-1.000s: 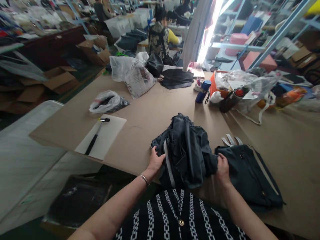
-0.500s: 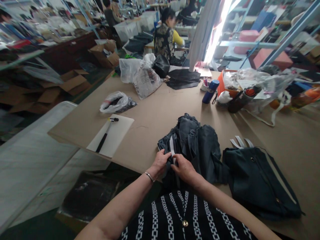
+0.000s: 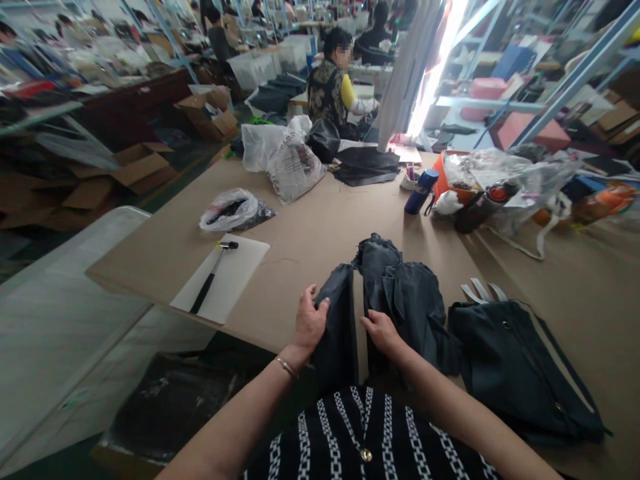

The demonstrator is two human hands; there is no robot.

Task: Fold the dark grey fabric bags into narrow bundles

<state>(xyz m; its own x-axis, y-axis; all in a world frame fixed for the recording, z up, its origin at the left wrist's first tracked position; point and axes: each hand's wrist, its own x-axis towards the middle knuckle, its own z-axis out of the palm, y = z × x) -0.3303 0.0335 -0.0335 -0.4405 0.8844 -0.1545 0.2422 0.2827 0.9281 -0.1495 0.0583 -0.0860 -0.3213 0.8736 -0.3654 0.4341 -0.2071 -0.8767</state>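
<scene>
Dark navy fabric bundle lies at our 12 o'clock, near the close edge of the kraft-covered cutting table, divided by a narrow strip of bare table into two parts. The left hand, a metal bangle on its wrist, sits against the left fold with fingers spread. The right hand lies palm-down on the right part. Neither hand closes on the cloth; the two stand apart, one on each side of the gap, and we see no clamping. We judge that this placement holds the two parts separated and flat against the table.

Just beside the bundle at 3 o'clock lies a dark navy bag, with white straps projecting from its upper edge. It appears set within reach of the right hand. At 10 o'clock, a black-handled hammer rests on a white sheet, which probably protects the table or gives a firm surface. Further out at 1 o'clock stands a blue bottle, among clear plastic bags. A seated co-worker is beyond the table's far end at 12 o'clock, well apart from the bundle.
</scene>
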